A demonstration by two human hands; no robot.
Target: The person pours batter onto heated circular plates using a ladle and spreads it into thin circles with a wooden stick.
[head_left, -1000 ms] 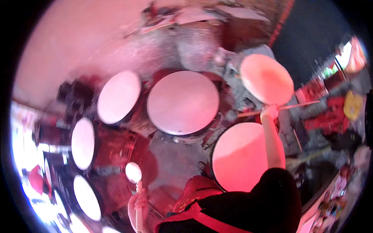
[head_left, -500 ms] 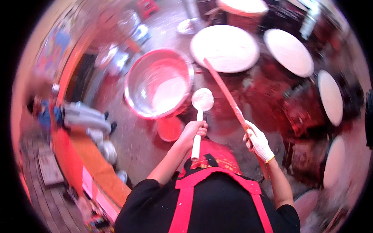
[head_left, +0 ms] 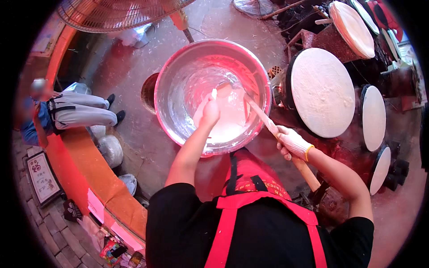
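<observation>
A large metal basin (head_left: 161, 96) with a red outer edge stands in front of me, holding pale, wet batter (head_left: 225, 129). My left hand (head_left: 211, 111) reaches over it, closed on the pale handle of a ladle (head_left: 214, 93); the ladle's bowl is down at the batter, partly hidden. In a white glove, my right hand (head_left: 292, 143) grips a long wooden stick (head_left: 264, 118). The stick slants across the basin's right rim, its far end inside at the batter. To the right of the basin lies a big round griddle (head_left: 322, 91) covered with a white layer.
More round white-topped griddles (head_left: 373, 117) line the right side. A wire-caged fan (head_left: 120, 15) stands at the upper left. A person in grey trousers (head_left: 87, 107) is at the left, by an orange counter (head_left: 96, 172). Metal pots (head_left: 110, 151) sit beside the counter.
The view has shifted, bringing the basin to the middle. The ladle has gone from outside the basin down into it. The stick's far end has moved from the large griddle into the basin.
</observation>
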